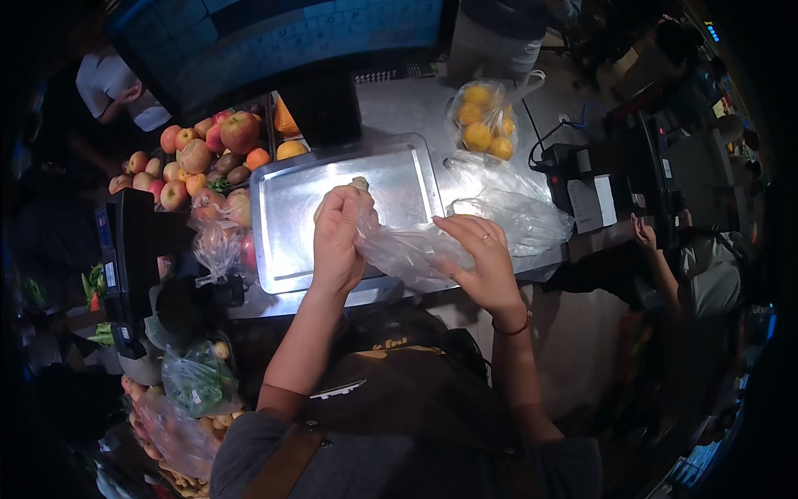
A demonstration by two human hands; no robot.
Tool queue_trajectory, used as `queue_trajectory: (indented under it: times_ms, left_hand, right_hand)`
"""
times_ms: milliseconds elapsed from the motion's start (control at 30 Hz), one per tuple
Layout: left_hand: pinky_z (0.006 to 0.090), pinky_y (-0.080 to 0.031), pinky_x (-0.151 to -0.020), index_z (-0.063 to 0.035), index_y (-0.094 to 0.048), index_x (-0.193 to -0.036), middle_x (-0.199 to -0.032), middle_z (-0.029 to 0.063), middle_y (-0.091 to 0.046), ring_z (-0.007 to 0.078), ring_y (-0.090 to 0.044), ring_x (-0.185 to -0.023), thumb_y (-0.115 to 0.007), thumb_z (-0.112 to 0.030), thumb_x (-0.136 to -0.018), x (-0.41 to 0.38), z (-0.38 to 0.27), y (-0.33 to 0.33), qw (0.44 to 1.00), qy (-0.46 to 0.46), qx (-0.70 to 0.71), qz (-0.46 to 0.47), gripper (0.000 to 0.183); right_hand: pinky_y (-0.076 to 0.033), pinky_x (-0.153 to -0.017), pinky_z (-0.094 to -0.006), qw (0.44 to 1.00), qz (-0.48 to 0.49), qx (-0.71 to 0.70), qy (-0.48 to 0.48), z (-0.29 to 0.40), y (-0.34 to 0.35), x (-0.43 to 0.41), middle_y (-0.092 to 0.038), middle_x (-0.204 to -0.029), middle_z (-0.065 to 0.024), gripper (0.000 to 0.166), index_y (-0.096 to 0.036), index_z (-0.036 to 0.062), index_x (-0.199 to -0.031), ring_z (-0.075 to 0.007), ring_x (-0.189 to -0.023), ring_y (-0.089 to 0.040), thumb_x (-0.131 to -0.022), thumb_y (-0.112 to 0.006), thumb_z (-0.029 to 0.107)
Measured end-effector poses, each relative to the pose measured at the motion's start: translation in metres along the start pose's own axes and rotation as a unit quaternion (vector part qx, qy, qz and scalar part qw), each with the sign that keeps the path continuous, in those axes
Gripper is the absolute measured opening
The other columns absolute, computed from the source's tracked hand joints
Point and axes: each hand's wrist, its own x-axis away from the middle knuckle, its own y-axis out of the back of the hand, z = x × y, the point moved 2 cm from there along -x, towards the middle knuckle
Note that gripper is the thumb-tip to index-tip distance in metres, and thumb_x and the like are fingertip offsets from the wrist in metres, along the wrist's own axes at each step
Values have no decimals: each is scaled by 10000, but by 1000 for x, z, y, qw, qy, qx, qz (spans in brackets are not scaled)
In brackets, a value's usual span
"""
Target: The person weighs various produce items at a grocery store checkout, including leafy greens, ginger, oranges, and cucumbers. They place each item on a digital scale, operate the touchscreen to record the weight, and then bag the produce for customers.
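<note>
My left hand [341,234] is closed around the gathered part of a thin clear plastic bag [405,249], above a metal weighing tray [290,218]. A small pale, knobbly piece of produce [360,183] pokes up past its fingers; its kind is unclear. The bag stretches sideways from that fist to my right hand [477,252], whose thumb and fingers are spread at its far end. Whether those fingers touch the plastic is hard to tell, and the thumb is blurred. A ring and a bracelet are on the right side.
Apples and other fruit [193,156] are heaped left of the tray. Beyond it stands a monitor [280,37]. To the right lie a bag of yellow fruit [477,121], crumpled plastic bags [511,199] and a black printer [570,168]. Bagged greens [198,377] sit low on the left.
</note>
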Motion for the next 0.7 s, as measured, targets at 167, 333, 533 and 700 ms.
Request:
queue_trajectory:
  times_ms: [167,333,533,700]
  left_hand:
    - [254,-441,-723,-8,-457,-1090,-1018,94,-521,133,-521,-848,-578,-209,-866,-26,-25,57,884,-79,-457,-51,324]
    - [408,-427,-881,-181,-328,-1346,-1231,185,-429,339,-459,-1109,-704,-261,-620,-30,17,87,572,-27,-815,89,821]
    - [368,-460,-869,-58,-351,-1328,-1188,171,-480,284,-539,-1053,-691,-172,-609,-32,-41,99,912,158,-378,12,803]
    - [462,-443,-901,-21,-225,-1362,-1256,240,-409,413,-477,-1117,-730,-263,-597,-7,-61,50,961,78,190,184,948]
  right_hand:
    - [-399,-733,-252,944,-26,-246,-219,-32,9,16,-563,-853,-54,176,-646,-7,-875,-158,-819,-516,-834,-499,81]
    - [-415,-695,-210,848,-112,-391,-340,-25,-21,8,-565,-797,-22,143,-596,4,-933,-84,-756,-527,-856,-501,80]
    - [-392,-661,-205,788,-169,-474,-355,-45,-62,4,-525,-745,4,133,-508,54,-770,-60,-699,-467,-787,-639,41]
    - [-381,-618,-270,941,-98,-157,-285,-28,-79,-4,-470,-720,-18,395,-418,51,-644,-115,-705,-451,-658,-775,219]
